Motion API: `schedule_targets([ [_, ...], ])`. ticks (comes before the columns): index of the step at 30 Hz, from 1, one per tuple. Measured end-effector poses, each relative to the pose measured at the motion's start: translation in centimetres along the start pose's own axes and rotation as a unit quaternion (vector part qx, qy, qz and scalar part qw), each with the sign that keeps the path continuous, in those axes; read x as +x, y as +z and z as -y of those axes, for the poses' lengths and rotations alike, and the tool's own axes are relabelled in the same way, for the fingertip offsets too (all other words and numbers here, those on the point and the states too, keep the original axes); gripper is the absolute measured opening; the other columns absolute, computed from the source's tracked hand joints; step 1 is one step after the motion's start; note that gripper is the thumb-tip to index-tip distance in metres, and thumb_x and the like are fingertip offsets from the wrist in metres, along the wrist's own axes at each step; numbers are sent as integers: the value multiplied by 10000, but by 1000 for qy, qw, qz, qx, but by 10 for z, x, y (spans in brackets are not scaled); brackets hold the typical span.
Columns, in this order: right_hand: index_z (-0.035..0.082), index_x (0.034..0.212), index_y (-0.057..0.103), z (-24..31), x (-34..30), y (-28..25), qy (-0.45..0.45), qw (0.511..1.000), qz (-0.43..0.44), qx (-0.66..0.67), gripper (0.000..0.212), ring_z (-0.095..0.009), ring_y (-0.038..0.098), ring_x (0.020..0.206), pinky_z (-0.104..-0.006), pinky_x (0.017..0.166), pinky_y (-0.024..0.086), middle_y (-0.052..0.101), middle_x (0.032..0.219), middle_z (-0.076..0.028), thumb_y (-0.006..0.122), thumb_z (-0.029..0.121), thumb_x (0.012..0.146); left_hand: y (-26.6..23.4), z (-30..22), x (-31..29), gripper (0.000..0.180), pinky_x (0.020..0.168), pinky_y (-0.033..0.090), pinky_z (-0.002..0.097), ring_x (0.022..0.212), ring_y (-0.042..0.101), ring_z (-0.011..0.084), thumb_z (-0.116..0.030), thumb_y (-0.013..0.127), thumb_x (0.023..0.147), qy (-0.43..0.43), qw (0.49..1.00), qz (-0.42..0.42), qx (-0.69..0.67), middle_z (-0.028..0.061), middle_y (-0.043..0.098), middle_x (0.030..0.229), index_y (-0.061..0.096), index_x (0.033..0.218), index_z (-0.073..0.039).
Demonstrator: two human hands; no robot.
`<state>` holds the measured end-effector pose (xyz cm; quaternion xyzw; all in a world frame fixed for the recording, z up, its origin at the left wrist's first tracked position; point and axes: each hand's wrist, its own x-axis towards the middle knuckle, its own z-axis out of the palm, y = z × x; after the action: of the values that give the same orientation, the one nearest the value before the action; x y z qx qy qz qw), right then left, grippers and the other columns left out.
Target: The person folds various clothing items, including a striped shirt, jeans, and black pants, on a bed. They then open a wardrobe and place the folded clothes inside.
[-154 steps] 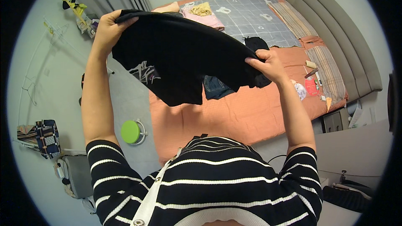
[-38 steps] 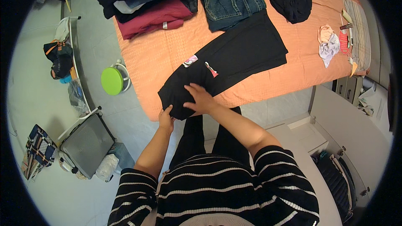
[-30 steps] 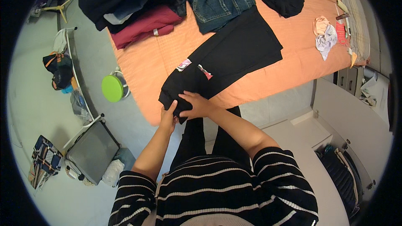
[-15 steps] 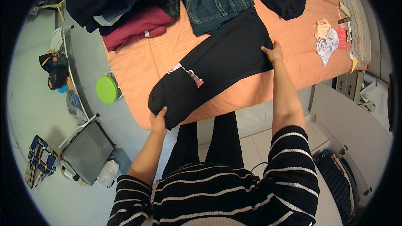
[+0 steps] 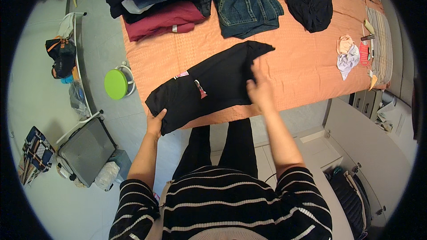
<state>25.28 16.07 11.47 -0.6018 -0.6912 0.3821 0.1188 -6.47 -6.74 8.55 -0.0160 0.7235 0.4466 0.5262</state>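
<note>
A folded black garment (image 5: 218, 75) lies slantwise on the orange bedspread, with small strips of pink and white print showing near its middle. At its near left end, my left hand (image 5: 155, 122) grips the edge, thumb on top and fingers hidden beneath. My right hand (image 5: 261, 86) is at the garment's right side, fingers stretched out and somewhat blurred, thumb apart. Just beyond that hand, the far right corner of the cloth sticks out in a point. Whether my right palm touches the fabric is hard to see.
Beyond the garment lie folded blue jeans (image 5: 244, 9), a dark red folded garment (image 5: 164, 20) under dark clothes, and a black bundle (image 5: 308, 2). Small pale cloths (image 5: 347, 58) rest on the bed's right. A green-topped stool (image 5: 115, 84) stands left of the bed (image 5: 307, 80).
My right hand has let go of the garment's right edge and moved left and down. That end is now turned inward, making the garment shorter. My left hand still holds the left end.
</note>
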Motion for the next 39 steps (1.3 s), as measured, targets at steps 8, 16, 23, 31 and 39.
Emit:
schedule_targets([
  [8, 138, 1399, 363, 60, -62, 125, -124, 914, 243, -300, 651, -322, 543, 1036, -427, 856, 475, 470, 1255, -156, 625, 253, 814, -9, 9, -2, 583, 990, 415, 367, 1141, 519, 254, 21, 634, 800, 1, 1000, 23, -16, 121, 515, 1276, 391, 1327, -38],
  [16, 108, 1354, 442, 39, -32, 76, 56, 909, 367, 191, 581, -223, 556, 1053, -364, 885, 459, 573, 1175, -130, 624, 356, 861, 60, -44, -41, 600, 926, 464, 349, 1109, 542, 238, 27, 644, 766, 74, 994, 80, -5, 130, 544, 1213, 383, 1304, -28],
  [23, 64, 1357, 432, -33, 0, 42, 376, 754, 255, 473, 673, -233, 488, 1181, -357, 981, 399, 520, 1290, -118, 385, 575, 922, 154, -60, -59, 865, 919, 429, 354, 1091, 510, 228, -250, 686, 826, -42, 921, 376, 94, 191, 418, 1318, 132, 1471, -90],
  [31, -27, 1334, 412, -35, 8, 40, 314, 841, 127, 422, 647, -249, 524, 1143, -327, 994, 390, 530, 1276, -153, 599, 381, 868, 108, 33, 35, 596, 871, 447, 274, 1008, 543, 176, -272, 688, 833, -22, 981, 94, 166, 93, 553, 1095, 411, 1275, 16],
  [39, -51, 1237, 481, 9, -12, 28, 233, 784, 131, 561, 462, -245, 592, 1026, -342, 912, 462, 595, 1169, -152, 594, -71, 790, 162, 33, 62, 732, 782, 465, 249, 934, 535, 153, -307, 659, 863, 104, 993, -27, -37, 105, 518, 1068, 257, 1351, 61],
])
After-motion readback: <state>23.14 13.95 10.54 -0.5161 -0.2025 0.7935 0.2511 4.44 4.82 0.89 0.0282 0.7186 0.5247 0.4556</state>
